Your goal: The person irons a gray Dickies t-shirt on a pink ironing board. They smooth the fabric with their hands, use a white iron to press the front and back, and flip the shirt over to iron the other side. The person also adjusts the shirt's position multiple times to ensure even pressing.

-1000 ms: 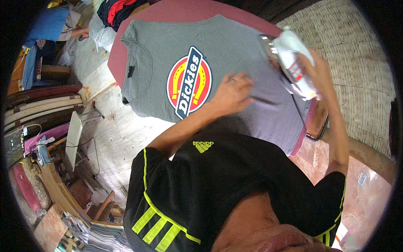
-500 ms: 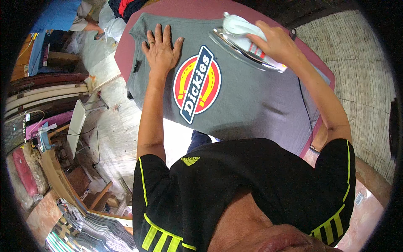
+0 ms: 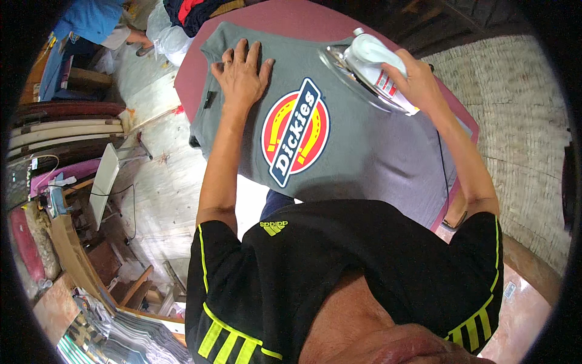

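Observation:
A grey T-shirt [image 3: 357, 142] with a large red, yellow and navy print is spread over a maroon ironing board [image 3: 189, 79]. My left hand [image 3: 244, 76] lies on the shirt near its collar end, fingers spread and pressing the cloth. In my right hand [image 3: 415, 82] is the handle of a white clothes iron [image 3: 373, 60], my fingers wrapped round it. The iron rests on the shirt's far right part, its metal soleplate edge showing along the left side. A dark cord [image 3: 442, 164] runs down the right side of the shirt.
Dark and red clothes [image 3: 194, 11] and a clear plastic bag [image 3: 167, 36] lie beyond the board's far left. Another person in a blue top [image 3: 91, 21] is at upper left. A small white table [image 3: 104, 185] stands left; folded garments [image 3: 145, 333] are stacked at lower left.
The iron and my right hand have shifted slightly in the picture, and the iron has turned a little. My left hand stays spread on the shirt. The whole view has moved somewhat.

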The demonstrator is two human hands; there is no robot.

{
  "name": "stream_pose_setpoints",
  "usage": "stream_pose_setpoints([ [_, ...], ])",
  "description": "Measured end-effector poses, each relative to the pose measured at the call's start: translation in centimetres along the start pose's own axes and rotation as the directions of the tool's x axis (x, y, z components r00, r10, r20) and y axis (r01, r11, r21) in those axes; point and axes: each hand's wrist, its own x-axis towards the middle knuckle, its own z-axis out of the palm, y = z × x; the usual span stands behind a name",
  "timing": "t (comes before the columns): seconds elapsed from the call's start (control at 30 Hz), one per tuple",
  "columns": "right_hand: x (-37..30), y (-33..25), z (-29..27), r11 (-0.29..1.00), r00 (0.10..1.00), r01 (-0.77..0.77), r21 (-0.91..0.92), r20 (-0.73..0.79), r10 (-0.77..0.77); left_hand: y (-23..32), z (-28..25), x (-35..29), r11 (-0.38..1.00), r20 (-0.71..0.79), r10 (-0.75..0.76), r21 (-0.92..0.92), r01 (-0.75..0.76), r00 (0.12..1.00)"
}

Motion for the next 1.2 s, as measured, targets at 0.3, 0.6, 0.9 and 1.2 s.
stream_pose_setpoints([
  [0.3,8.6,-6.2,3.3,0.986,0.987,0.152,-0.071,0.07,-0.147,-7.6,2.7,4.9,0.993,-0.211,0.111,-0.024,-0.119,0.971],
  [0.6,18.7,-15.4,11.4,0.964,0.967,0.253,-0.081,-0.005,-0.255,-10.6,2.0,4.4,0.965,-0.318,-0.229,-0.196,0.173,0.92],
  [0.9,19.7,-17.7,12.3,0.986,0.983,0.166,0.013,0.08,-0.167,-11.3,2.6,4.2,0.91,-0.322,-0.339,-0.349,0.222,0.884],
  [1.2,20.6,-18.2,12.6,0.983,0.98,0.181,0.001,0.083,-0.18,-11.5,3.0,4.2,0.892,-0.338,-0.331,-0.415,0.177,0.881],
])
